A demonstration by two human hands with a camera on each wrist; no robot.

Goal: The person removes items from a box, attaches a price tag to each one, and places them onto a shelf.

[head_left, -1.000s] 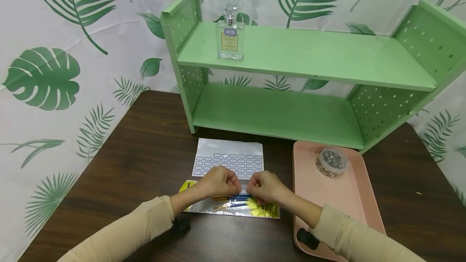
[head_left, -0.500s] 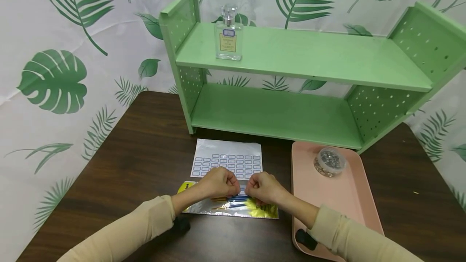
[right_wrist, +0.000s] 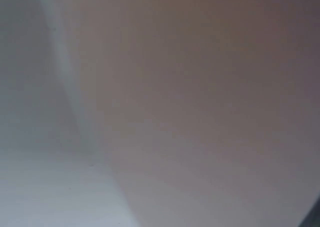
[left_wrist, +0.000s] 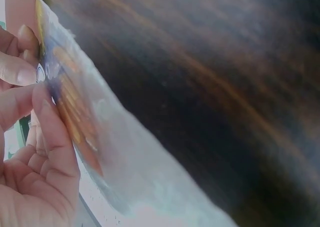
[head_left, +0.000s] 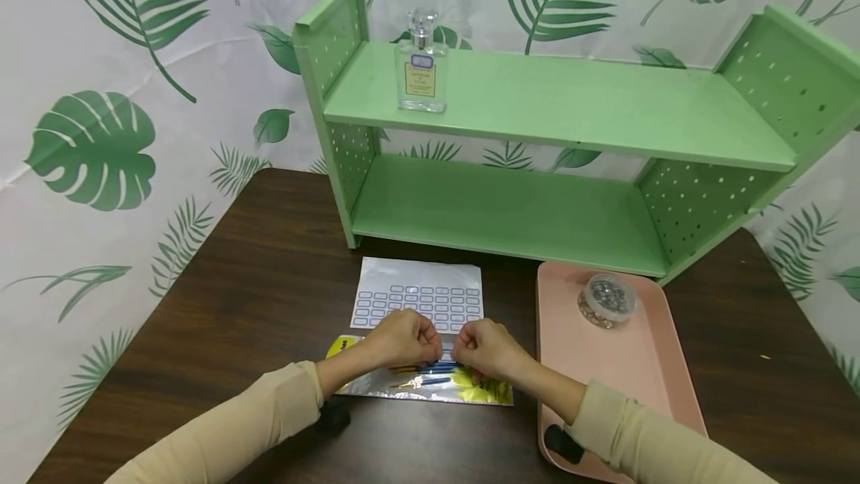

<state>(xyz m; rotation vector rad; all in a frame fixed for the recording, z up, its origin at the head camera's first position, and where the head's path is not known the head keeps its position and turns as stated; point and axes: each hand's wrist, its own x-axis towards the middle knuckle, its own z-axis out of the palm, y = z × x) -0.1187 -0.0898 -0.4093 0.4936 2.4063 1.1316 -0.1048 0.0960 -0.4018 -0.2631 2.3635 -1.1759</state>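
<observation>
In the head view a small white label sticker with a blue border (head_left: 446, 352) spans the gap between the two hands. My left hand (head_left: 403, 338) pinches its left end and my right hand (head_left: 493, 349) pinches the other. Under them lies a shiny plastic packet (head_left: 356, 383) with yellow corners and several slim blue-and-tan brushes (head_left: 423, 382) inside. The left wrist view shows the fingertips of both hands meeting close at the packet's surface (left_wrist: 120, 152). Just behind the packet rests a white sheet of blue-framed labels (head_left: 423, 272), its front edge partly covered by the left hand.
A green two-tier shelf (head_left: 510, 200) stands at the back, with a glass perfume bottle (head_left: 421, 81) on its upper board. On the right, a pink tray (head_left: 605, 372) holds a round clear tub (head_left: 608, 301) under the right forearm's far side. The right wrist view is blurred.
Both hands keep the same pose over the packet. The head view has shifted very slightly; nothing else has visibly moved.
</observation>
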